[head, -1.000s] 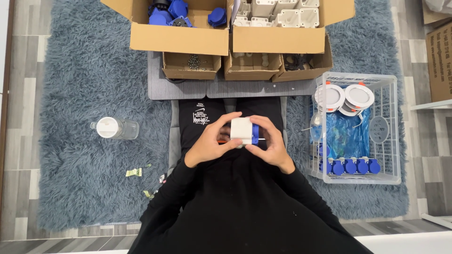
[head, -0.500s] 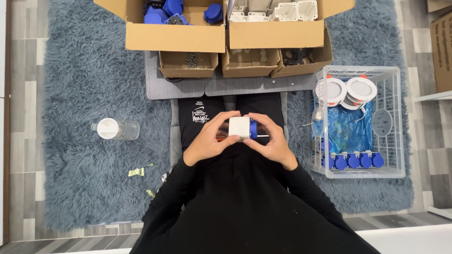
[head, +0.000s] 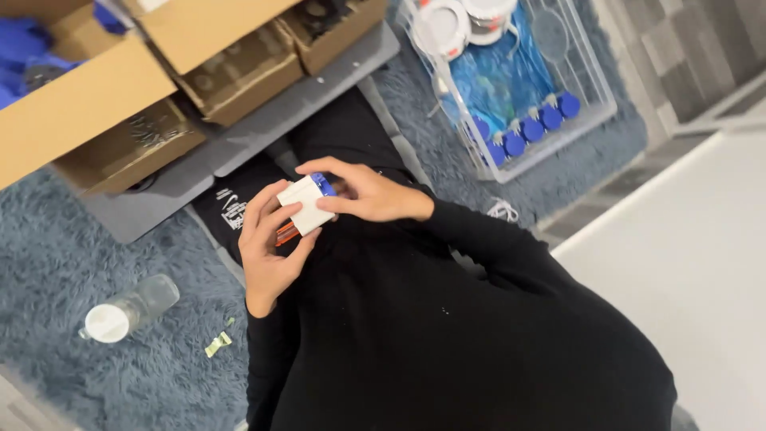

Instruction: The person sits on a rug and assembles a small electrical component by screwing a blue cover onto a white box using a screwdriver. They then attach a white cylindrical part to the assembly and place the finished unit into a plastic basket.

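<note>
Hands met over the lap, both on a small white block (head: 304, 204) with a blue part (head: 324, 183) at its far end. The left hand (head: 270, 247) cupped the block from below and the near side, fingers curled up around it, an orange piece (head: 287, 234) showing beneath. The right hand (head: 361, 191) closed on the block from the far side, thumb and fingers pinching by the blue part. The block's long axis ran diagonally, from near-left to far-right of the lap. Both hands touched it, so neither was nearer. Beyond the block stood cardboard boxes (head: 120, 96); to its right, well apart, a clear crate (head: 594, 84) with blue caps (head: 531, 128); to its left, on the rug (head: 56, 263), lay a bottle (head: 128, 307).
</note>
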